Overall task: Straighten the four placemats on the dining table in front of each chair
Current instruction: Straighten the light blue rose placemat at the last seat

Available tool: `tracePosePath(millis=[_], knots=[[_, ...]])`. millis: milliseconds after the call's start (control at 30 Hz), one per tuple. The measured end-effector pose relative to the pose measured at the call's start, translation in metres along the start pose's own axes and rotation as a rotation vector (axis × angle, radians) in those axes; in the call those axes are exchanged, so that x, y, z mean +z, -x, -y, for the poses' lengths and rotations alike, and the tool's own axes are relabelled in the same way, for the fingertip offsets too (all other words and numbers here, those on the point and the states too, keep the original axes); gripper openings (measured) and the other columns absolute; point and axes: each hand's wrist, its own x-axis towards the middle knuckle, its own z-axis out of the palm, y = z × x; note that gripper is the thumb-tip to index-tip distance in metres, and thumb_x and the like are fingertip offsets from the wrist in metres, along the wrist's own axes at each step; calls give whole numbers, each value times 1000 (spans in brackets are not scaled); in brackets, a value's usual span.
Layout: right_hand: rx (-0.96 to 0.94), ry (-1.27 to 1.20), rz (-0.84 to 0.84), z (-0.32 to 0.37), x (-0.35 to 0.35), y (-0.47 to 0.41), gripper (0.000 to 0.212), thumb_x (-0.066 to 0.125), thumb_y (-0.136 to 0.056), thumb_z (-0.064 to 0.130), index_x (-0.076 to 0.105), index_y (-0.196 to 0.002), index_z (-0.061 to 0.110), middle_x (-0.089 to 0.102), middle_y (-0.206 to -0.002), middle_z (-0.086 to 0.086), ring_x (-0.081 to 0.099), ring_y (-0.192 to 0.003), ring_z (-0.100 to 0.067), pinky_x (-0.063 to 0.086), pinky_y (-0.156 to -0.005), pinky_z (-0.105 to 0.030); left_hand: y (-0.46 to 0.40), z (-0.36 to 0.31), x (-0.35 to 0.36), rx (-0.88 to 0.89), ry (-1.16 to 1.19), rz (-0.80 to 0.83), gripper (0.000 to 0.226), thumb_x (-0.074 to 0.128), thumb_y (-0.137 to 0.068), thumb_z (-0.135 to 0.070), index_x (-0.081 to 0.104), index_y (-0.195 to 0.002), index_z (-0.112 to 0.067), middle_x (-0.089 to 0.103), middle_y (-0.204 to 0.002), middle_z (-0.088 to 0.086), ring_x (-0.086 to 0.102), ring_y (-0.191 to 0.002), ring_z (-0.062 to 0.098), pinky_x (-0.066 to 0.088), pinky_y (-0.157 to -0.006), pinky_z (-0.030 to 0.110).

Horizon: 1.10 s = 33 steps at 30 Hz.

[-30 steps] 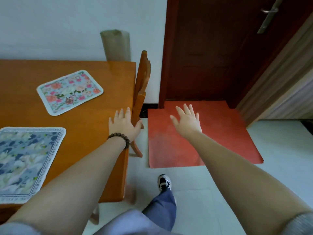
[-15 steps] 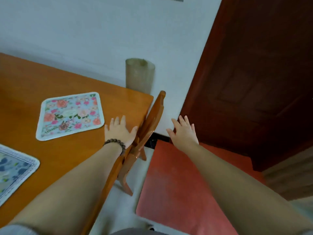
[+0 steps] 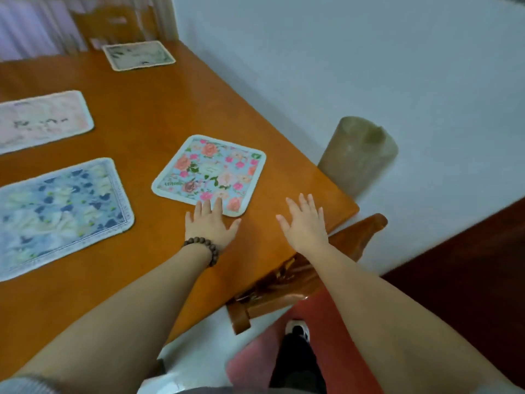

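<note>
Several placemats lie on the orange wooden table (image 3: 147, 118). A rose-patterned placemat (image 3: 210, 173) lies skewed near the table's right end. A blue floral placemat (image 3: 56, 214) is at the left, a pale pink placemat (image 3: 39, 120) beyond it, and a beige placemat (image 3: 138, 54) at the far end. My left hand (image 3: 210, 226), with a bead bracelet, is flat and open, its fingertips touching the rose placemat's near edge. My right hand (image 3: 305, 223) hovers open over the table's right corner, holding nothing.
A wooden chair (image 3: 306, 268) is tucked at the table's right end below my right arm. A translucent roll (image 3: 356, 155) leans against the white wall. A red floor mat (image 3: 312, 351) and my shoe (image 3: 297, 329) are below. Another chair (image 3: 113, 24) stands at the far end.
The view has swung left across the table. Both hands moved from beside the chair back onto the table, and my left hand now reaches the rose placemat's edge.
</note>
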Motion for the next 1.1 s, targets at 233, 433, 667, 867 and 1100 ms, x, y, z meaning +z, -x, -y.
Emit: tracePosePath(millis=[233, 433, 667, 867, 1100], knots=[[-249, 32, 177, -29, 6, -96, 61, 29, -97, 54, 19, -150, 26, 5, -159, -7, -9, -145, -22, -1, -116, -47, -22, -30, 16, -346, 56, 55, 80, 30, -91, -66, 6, -153, -21, 6, -160, 7, 2, -147, 26, 8, -117, 50], [-424, 84, 278, -42, 1, -145, 63, 30, -96, 56, 18, -150, 25, 3, -159, -9, -8, -145, -23, 0, -116, -48, -30, -62, 30, -490, 97, 49, 83, 30, -89, -68, 3, -153, -23, 4, -161, 7, 0, -147, 26, 7, -117, 50], [-562, 127, 358, -30, 31, -173, 72, 33, -92, 62, 14, -151, 26, 0, -159, -9, -12, -145, -24, -1, -116, -48, -53, -64, 46, -552, 100, 55, 87, 35, -86, -70, 4, -153, -24, 1, -161, 7, -2, -147, 27, 4, -118, 51], [-650, 184, 422, -7, 61, -185, 82, 39, -86, 69, 11, -151, 27, -8, -159, -10, -17, -143, -25, -5, -115, -50, -90, -55, 62, -403, 83, 108, 95, 44, -82, -72, -3, -152, -29, -5, -161, 5, -8, -146, 27, -1, -115, 50], [-702, 233, 426, 16, 94, -194, 92, 40, -82, 73, 0, -151, 28, -17, -157, -10, -24, -141, -26, -11, -113, -46, -109, -28, 84, -243, 67, 154, 104, 49, -77, -76, -10, -151, -32, -14, -159, -1, -16, -145, 22, -5, -116, 47]])
